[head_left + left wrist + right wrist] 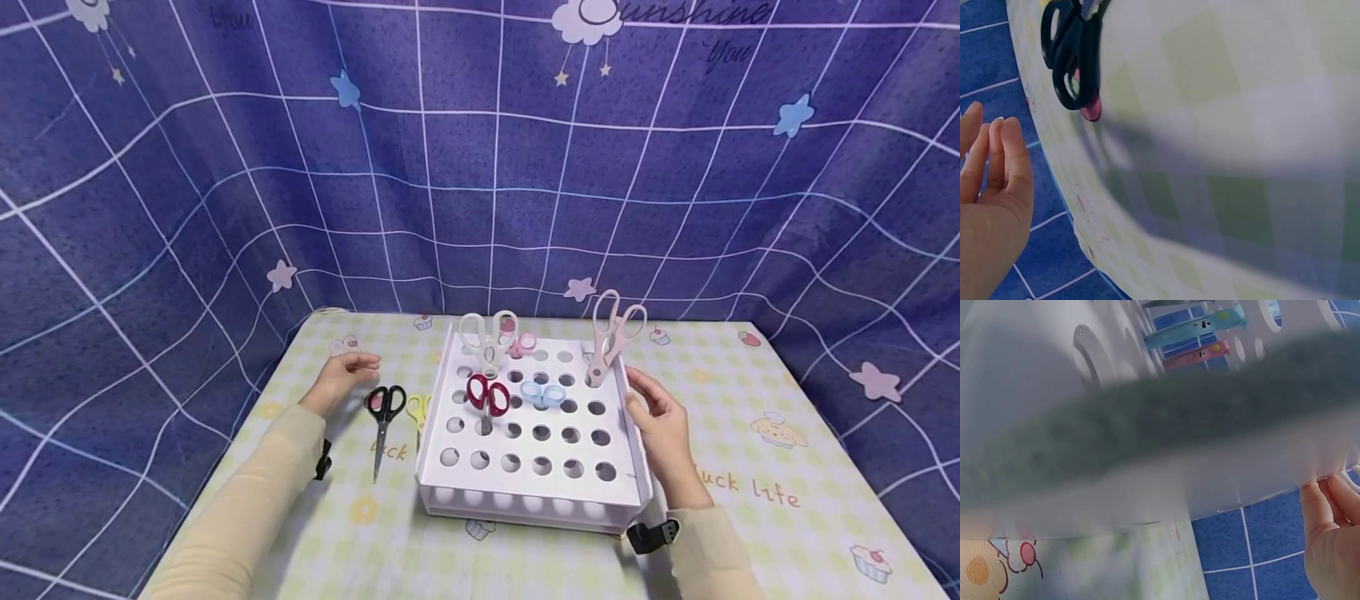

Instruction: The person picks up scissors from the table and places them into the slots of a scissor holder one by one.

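Observation:
My left hand [341, 382] is held above the tablecloth at the left, fingers loosely extended, with nothing in it. Black-handled scissors [385, 408] lie beside it, blades toward me; yellow-handled scissors [417, 410] are partly hidden by the rack. Against the right wall of the white perforated rack [525, 492], the fingertips of my right hand [663, 425] touch its edge. Standing in the rack's holes are white scissors [489, 342], small pink scissors [519, 344], dark red scissors [488, 395], light blue scissors [542, 394] and tall pale pink scissors [611, 337].
A green-checked tablecloth [750, 450] with cartoon prints covers the table. Behind it hangs a blue gridded curtain [465, 208] that also closes in both sides. Under the rack's top, in the right wrist view, a blue blade cover [1197, 328] and a pink one [1200, 355] hang down.

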The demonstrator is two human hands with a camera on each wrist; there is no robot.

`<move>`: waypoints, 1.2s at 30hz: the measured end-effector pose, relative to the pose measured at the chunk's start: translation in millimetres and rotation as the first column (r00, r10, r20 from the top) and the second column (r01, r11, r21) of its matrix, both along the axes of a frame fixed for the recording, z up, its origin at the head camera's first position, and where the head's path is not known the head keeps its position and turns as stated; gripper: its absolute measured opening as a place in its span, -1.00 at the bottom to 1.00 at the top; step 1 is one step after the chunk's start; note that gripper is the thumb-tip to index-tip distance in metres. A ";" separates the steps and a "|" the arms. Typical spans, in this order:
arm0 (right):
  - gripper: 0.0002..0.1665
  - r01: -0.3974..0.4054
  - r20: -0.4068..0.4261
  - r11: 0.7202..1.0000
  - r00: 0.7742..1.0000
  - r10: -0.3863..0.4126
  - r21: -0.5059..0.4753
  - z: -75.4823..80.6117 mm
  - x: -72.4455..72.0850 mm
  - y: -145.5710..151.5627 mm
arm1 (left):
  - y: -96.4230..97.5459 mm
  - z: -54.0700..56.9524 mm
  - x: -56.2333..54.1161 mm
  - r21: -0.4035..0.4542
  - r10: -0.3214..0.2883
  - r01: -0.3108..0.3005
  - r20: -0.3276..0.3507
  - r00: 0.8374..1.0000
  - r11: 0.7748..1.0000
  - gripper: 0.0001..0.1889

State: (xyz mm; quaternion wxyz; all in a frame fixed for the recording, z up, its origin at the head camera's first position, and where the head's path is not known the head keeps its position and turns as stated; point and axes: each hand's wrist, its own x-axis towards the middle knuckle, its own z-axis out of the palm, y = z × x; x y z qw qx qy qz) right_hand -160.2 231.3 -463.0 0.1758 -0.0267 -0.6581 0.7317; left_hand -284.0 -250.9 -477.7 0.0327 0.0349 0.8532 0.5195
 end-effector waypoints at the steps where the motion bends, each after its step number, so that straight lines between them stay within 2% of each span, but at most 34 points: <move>1: -0.52 0.001 0.000 1.000 1.000 -0.001 -0.001 0.4 0.4 -0.2 | 0.0 -1.2 -0.1 -0.001 0.002 -0.002 0.003 1.000 1.000 -0.60; 7: -0.53 0.003 0.000 1.000 1.000 -0.003 0.000 3.0 2.0 -1.5 | 0.9 -8.8 1.5 0.024 0.011 -0.012 0.036 0.999 1.000 -0.58; 14: -0.54 0.006 0.002 1.000 1.000 -0.006 0.010 4.2 1.9 -2.3 | 0.6 -13.6 0.7 0.058 0.022 -0.025 0.038 0.999 0.998 -0.57; 20: -0.54 0.015 0.011 1.000 1.000 -0.015 0.017 4.0 2.2 -1.4 | 0.8 -16.6 -0.8 -0.004 0.045 -0.045 0.052 0.998 0.999 -0.59; 23: -0.54 0.012 0.014 1.000 1.000 -0.012 0.008 4.2 2.4 -1.1 | 0.6 -19.7 -1.1 -0.014 0.053 -0.052 0.093 0.994 0.999 -0.58; 29: -0.54 0.011 0.011 1.000 1.000 -0.011 0.011 4.2 2.7 -2.0 | 1.1 -26.1 -0.2 0.004 0.092 -0.094 0.200 0.975 0.996 -0.57; 36: -0.54 0.021 0.013 1.000 1.000 -0.021 0.022 3.5 2.1 -1.6 | 4.0 -29.0 3.1 -0.029 0.132 -0.129 0.178 0.975 0.991 -0.60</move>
